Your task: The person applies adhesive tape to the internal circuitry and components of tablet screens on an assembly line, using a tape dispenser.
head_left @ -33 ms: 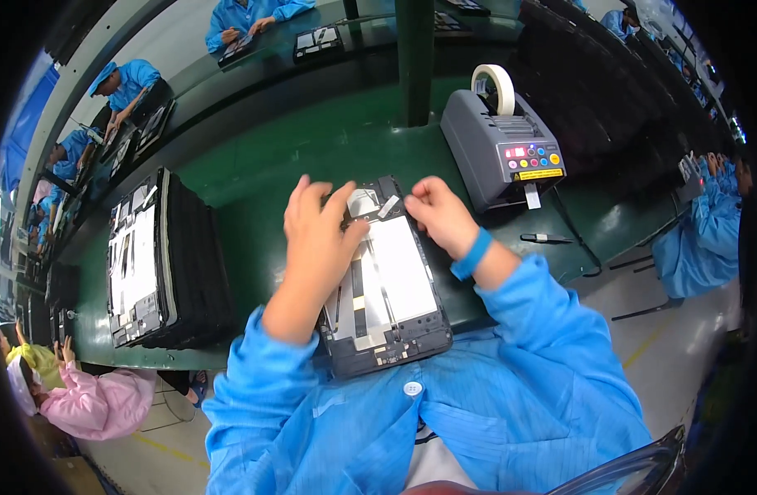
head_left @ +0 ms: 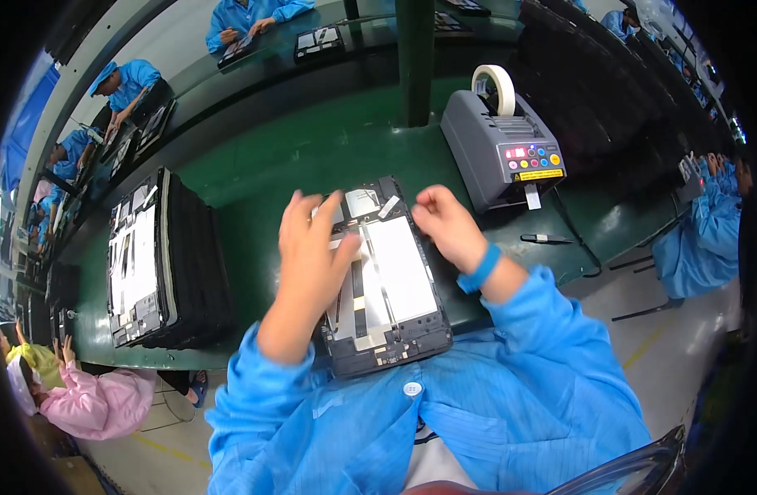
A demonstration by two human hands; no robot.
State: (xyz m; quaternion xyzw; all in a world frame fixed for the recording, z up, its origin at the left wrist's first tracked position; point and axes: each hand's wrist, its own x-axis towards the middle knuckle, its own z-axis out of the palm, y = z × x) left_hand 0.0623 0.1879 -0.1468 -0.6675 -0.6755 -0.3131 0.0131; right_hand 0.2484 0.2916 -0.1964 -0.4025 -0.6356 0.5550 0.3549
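Observation:
An opened tablet lies near the table's front edge, its inner side up. White battery panels, a dark ribbon strip and small circuit boards show in it. My left hand hovers over its left side with fingers spread, holding nothing and hiding part of that side. Beyond the tablet's upper right edge is my right hand, its fingers curled in and the thumb close to them. Whether anything small sits in that pinch is hidden. A short white strip sticks to the tablet's upper part, between the hands.
To the left stands a tall stack of similar opened tablets. A grey tape dispenser with a cream roll is at the back right, a strip of tape at its outlet. A dark pen-like tool lies right. A green post rises behind.
My left hand has drawn back slightly toward me and to the left. My right hand has shifted a little right, away from the tablet's edge. The tablet stays put.

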